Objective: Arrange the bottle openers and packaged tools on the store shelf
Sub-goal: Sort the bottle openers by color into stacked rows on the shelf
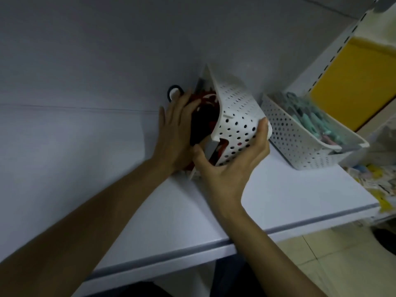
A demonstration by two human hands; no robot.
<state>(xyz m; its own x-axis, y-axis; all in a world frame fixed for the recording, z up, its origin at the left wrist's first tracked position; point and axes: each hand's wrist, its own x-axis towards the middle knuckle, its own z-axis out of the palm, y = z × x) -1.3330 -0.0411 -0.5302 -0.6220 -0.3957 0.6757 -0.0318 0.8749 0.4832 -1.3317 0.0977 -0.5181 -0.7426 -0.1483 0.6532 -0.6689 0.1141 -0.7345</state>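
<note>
A white perforated basket (235, 110) is tipped onto its side on the white shelf (278, 189), its mouth facing left. Red and black bottle openers (203, 116) spill from it. My right hand (231, 159) grips the basket's near end, thumb at the rim and fingers under its base. At the basket's mouth, my left hand (175, 133) lies against the red and black items with fingers spread. A black ring-shaped opener (174, 92) pokes out beyond my left fingers, against the back wall.
A second white perforated basket (300, 142) of teal and pastel packaged tools stands upright to the right. A yellow panel (353, 82) and a slotted shelf upright (334, 56) lie beyond it. The shelf's front edge (192, 256) runs diagonally; small packets sit lower right.
</note>
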